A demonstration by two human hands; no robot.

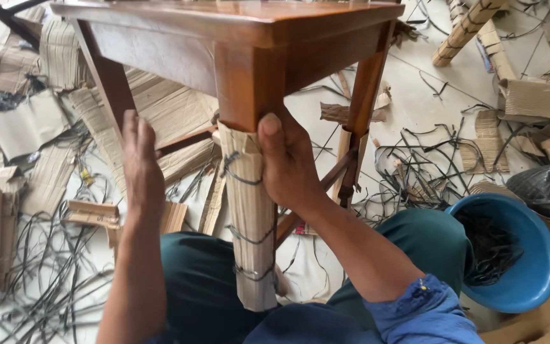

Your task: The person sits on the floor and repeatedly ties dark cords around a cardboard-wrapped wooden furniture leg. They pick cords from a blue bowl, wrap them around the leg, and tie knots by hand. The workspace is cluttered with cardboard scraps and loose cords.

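right hand (288, 167) clamped around the top of the cardboard wrap (249, 216) on the near table leg (249, 89), thumb up against the wood. left hand (140, 167) held flat and open just beside that leg, touching nothing visible. wrap bound with dark cords. blue tub (533, 274) of dark strips at right, cardboard scraps (30, 127) littering the floor.

cardboard wrap (249, 216) | tan, corrugated | tied round front table leg (249, 83)
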